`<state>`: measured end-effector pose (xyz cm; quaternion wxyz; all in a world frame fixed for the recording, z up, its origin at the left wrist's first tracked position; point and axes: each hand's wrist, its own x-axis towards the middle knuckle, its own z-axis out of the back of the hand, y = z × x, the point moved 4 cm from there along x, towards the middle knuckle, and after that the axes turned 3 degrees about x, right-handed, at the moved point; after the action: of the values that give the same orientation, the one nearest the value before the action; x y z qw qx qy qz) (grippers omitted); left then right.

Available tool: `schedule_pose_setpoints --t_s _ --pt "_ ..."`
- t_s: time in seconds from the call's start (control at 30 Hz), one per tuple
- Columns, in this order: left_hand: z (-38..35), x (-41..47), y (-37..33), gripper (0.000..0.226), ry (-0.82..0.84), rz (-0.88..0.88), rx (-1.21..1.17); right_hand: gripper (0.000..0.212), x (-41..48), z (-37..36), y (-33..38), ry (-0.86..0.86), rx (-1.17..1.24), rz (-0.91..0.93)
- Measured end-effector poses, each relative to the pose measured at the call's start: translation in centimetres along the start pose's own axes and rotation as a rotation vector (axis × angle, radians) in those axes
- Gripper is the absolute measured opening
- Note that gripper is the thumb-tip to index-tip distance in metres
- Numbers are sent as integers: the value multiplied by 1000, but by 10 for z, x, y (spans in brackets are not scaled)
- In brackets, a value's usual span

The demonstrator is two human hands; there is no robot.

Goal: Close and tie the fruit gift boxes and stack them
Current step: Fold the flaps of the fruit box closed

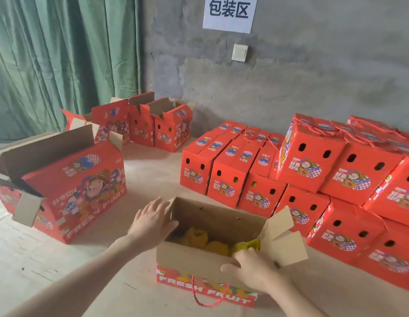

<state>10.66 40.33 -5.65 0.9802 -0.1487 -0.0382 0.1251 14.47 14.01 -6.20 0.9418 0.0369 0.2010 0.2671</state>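
Note:
An open red fruit gift box (194, 259) stands on the floor right in front of me, its brown flaps up. Yellow-wrapped fruit (196, 236) lies inside. A red cord handle (205, 296) hangs down its near face. My left hand (153, 220) lies with straight fingers against the box's left end flap. My right hand (251, 266) rests over the near flap by the right corner, fingers bent over its edge. To the right, closed and corded boxes (311, 156) sit stacked in two layers.
Another open box (80, 186) stands to the left, flaps spread. Several more open boxes (153, 126) wait at the back by a green curtain (62, 60). A grey wall carries a paper sign (229, 12). Bare floor lies between the groups.

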Motion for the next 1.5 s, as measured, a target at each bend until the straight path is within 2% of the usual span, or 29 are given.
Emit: schedule_pose_setpoints --t_s 0.13,0.27,0.47,0.57,0.67,0.73,0.8,0.87,1.03,1.1,1.13,1.2,1.27,1.37,1.4,1.43,1.5 --pt "-15 2 -9 62 -68 11 16 45 -5 -9 1 -141 10 44" --pt "-12 -7 -36 50 -89 -36 68 49 -34 -15 -20 -114 48 32" --pt "-31 -50 -101 51 -54 -162 73 46 -105 -38 -74 -103 58 13" --pt "-41 -75 -128 45 -82 -243 5 49 -143 -47 -103 -103 78 -9" --pt "-43 -96 -144 31 -181 -293 -157 44 -172 -55 -119 -93 101 -33" --pt "-40 -100 -140 26 -290 -193 -319 45 -182 -57 -123 -121 98 -29" --pt "-40 -102 -122 34 -371 28 -547 46 -189 -58 -124 -151 104 -8" --pt "-50 -104 -98 46 -384 293 -902 45 -194 -56 -122 -186 121 25" --pt "-115 -107 -81 45 -114 922 -1979 35 -205 -44 -115 -424 257 99" --pt "-132 -113 -97 42 19 1003 -2157 30 -206 -39 -112 -496 240 86" --pt "-134 -114 -106 40 69 944 -2140 28 -206 -35 -112 -532 212 57" --pt "-123 -112 -126 37 145 643 -2027 28 -208 -25 -116 -588 165 -14" --pt "-103 -107 -140 38 130 396 -1931 30 -210 -18 -122 -617 153 -54" --pt "-81 -101 -149 18 28 290 -1790 37 -221 -5 -128 -711 162 -55" --pt "-76 -98 -155 15 19 247 -1736 39 -228 1 -129 -787 166 -34" --pt "-72 -95 -162 21 40 169 -1650 42 -236 7 -132 -888 186 -11" --pt "-63 -94 -178 34 100 -81 -1329 49 -255 17 -146 -1118 291 -14"
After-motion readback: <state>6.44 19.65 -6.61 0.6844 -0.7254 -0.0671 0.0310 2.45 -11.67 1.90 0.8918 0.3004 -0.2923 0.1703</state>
